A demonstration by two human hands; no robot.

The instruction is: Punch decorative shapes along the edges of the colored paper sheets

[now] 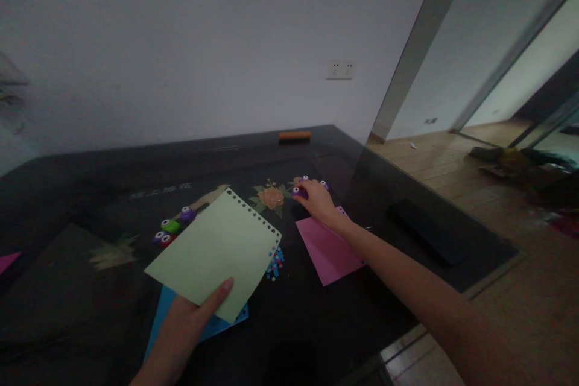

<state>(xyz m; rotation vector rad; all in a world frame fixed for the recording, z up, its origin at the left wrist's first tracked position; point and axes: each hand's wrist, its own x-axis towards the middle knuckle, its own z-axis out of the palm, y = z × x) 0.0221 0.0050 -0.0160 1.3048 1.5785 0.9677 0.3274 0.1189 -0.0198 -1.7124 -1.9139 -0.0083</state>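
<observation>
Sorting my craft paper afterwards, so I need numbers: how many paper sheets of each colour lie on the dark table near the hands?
Light green sheet, held by the left hand: 1
Blue sheet, under the green one: 1
Pink sheet, below the right hand: 1
Total: 3
A further pink scrap shows at the left edge, not counted.

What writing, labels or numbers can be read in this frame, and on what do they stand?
Pale characters printed on the black table, at: too blurred to read.
Green sheet under the left hand, pink sheet, punch at the right hand: no writing visible.
</observation>
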